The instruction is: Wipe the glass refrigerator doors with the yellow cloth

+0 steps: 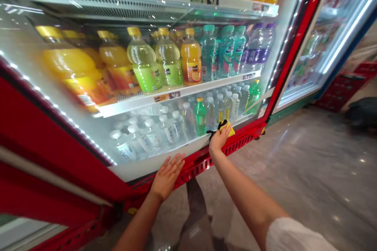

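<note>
My right hand [219,140] is closed on a yellow and black cloth [228,128], which it presses near the bottom of the glass front, just above the red lower edge of the drinks cooler [200,157]. To its left, my left hand [168,174] lies with fingers stretched out on that lower edge and holds nothing. Behind the glass, clear water bottles [151,135] stand on the cooler's floor, with a green bottle [200,117] among them close to the cloth. Part of the cloth is hidden by my right fingers.
Juice bottles [193,57] and teal-capped bottles [209,53] fill the shelf [138,102] above. Another cooler [312,55] stands at the right, with red crates [335,92] beside it. The grey floor [312,164] shines below; a dark object [363,111] lies at the far right.
</note>
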`<state>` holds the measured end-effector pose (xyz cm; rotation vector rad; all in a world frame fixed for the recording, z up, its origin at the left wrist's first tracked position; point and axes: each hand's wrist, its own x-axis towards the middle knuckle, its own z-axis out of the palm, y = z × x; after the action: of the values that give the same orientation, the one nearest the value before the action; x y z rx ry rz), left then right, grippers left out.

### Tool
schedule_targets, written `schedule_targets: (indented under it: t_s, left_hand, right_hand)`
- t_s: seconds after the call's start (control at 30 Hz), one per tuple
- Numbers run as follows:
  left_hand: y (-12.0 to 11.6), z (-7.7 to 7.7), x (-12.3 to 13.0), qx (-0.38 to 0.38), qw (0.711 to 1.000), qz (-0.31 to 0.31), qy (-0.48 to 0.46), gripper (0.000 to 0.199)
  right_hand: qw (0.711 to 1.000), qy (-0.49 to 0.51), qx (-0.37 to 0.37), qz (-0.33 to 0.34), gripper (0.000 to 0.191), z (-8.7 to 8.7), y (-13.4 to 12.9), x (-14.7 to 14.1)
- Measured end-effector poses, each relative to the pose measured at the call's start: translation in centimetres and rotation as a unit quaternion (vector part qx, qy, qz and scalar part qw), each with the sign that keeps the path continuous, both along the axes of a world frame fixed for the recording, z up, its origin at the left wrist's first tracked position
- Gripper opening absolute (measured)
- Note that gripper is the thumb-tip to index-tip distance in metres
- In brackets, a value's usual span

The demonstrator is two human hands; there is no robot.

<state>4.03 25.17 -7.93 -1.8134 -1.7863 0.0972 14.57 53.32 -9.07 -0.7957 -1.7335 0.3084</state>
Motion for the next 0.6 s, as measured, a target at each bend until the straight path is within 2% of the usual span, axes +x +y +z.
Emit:
schedule_targets:
  t_s: [0.07, 0.13, 0.2, 0.27, 0.37, 0.43, 0.5, 0.6]
  left_hand:
    - [-1.3, -0.5, -0.5, -0.012, 1.000, 0.011, 0.007, 0.071]
    - [-2.5, -0.8, -0.9, -0.025, 0.999, 0.028, 0.012, 0.073]
    - [-3.8, -0.9, -1.2, -0.038, 0.998, 0.046, 0.010, 0.074]
    - [-5.2, -0.9, -1.4, -0.048, 0.997, 0.057, 0.005, 0.076]
    - [-7.3, -0.9, -1.8, -0.045, 0.997, 0.060, 0.000, 0.077]
    - [-8.2, -0.8, -1.9, -0.023, 0.998, 0.059, 0.001, 0.073]
    - [-8.9, -0.7, -1.8, 0.006, 0.999, 0.054, -0.001, 0.067]
    - [-9.4, -0.2, -1.2, 0.032, 0.998, 0.047, -0.013, 0.063]
  right_hand:
    - [1.000, 0.017, -0.020, -0.012, 0.078, -1.5, -4.1, -0.8]
    - [0.999, -0.012, -0.012, 0.028, 0.080, -3.2, -7.3, -0.3]
    - [0.995, -0.056, 0.019, 0.078, 0.087, -4.8, -8.6, 1.0]
    - [0.997, -0.042, 0.018, 0.067, 0.092, -5.7, -7.9, 2.4]
    - [1.000, 0.011, -0.014, 0.020, 0.088, -5.4, -5.9, 2.6]
    - [0.999, 0.030, -0.029, 0.008, 0.082, -4.5, -6.1, 1.4]
    - [0.998, 0.030, -0.040, 0.029, 0.077, -3.7, -8.3, 0.0]
    - [0.991, -0.022, -0.028, 0.129, 0.070, -4.0, -12.6, -0.7]
